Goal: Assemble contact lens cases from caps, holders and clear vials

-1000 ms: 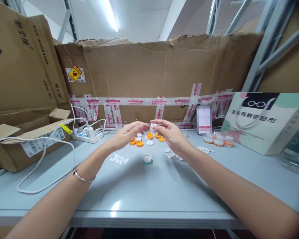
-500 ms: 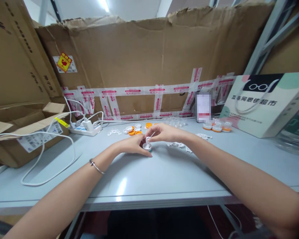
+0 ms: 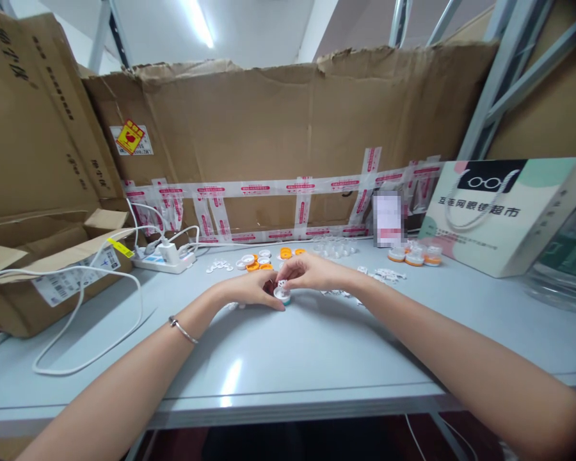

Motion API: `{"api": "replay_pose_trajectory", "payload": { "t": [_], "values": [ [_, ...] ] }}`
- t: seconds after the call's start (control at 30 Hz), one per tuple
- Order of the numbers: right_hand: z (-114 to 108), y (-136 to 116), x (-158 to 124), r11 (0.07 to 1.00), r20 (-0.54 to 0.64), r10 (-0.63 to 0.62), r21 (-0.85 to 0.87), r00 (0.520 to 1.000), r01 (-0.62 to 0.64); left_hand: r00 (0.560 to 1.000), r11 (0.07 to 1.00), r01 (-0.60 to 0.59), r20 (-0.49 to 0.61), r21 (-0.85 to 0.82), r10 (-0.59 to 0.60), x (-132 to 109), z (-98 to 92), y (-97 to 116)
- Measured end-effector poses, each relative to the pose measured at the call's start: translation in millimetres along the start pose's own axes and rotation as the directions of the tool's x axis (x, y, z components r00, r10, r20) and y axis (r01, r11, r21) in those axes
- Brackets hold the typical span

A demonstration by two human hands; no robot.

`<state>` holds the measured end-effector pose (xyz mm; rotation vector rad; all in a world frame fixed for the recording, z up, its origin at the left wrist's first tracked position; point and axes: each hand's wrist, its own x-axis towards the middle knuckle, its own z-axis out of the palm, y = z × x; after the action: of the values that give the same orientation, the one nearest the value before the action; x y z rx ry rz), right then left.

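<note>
A small round white case with a teal base [image 3: 283, 295] rests on the table, and my left hand [image 3: 255, 287] curls around it with the thumb at its near side. Just above the case, my right hand [image 3: 309, 271] pinches a small white plastic piece with dark spots [image 3: 282, 283]. The piece touches or nearly touches the case's open top; I cannot tell which. Behind my hands are orange and white round parts [image 3: 253, 262]. Small white pieces [image 3: 219, 265] lie to the left, and more white pieces [image 3: 386, 274] lie to the right of my right hand.
Clear plastic parts [image 3: 335, 246] lie at the back. A phone [image 3: 388, 219] stands near orange-and-white cases [image 3: 414, 256]. At right are a paper bag [image 3: 489, 218] and a large clear bottle [image 3: 569, 256]. A power strip [image 3: 169, 258], white cable [image 3: 89, 372] and open cardboard box [image 3: 52, 269] occupy the left.
The view has tilted up slightly, so everything sits lower in the picture. My right hand has brought the small white piece closer to the case, which my left hand still holds.
</note>
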<state>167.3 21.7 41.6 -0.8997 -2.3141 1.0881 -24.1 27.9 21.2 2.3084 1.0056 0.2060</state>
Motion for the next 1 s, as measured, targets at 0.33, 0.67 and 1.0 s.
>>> {"api": "replay_pose_trajectory", "payload": {
  "t": [0.33, 0.67, 1.0],
  "values": [
    [-0.3, 3.0, 2.5, 0.993, -0.027, 0.021, -0.117, 0.999, -0.024, 0.997, 0.998, -0.054, -0.059, -0.035, 0.052, 2.5, 4.7, -1.3],
    [8.7, 8.3, 6.5, 0.982, -0.083, 0.014, -0.185, 0.996, -0.029, 0.993, 0.989, -0.103, -0.07, -0.103, 0.096, 4.4, 7.9, -4.6],
    [10.5, -5.6, 1.0, 0.971, -0.085, 0.029, -0.233, 0.996, -0.049, 0.989, 0.986, -0.12, -0.094, -0.115, 0.11, 5.9, 8.7, -6.3]
  ]
}}
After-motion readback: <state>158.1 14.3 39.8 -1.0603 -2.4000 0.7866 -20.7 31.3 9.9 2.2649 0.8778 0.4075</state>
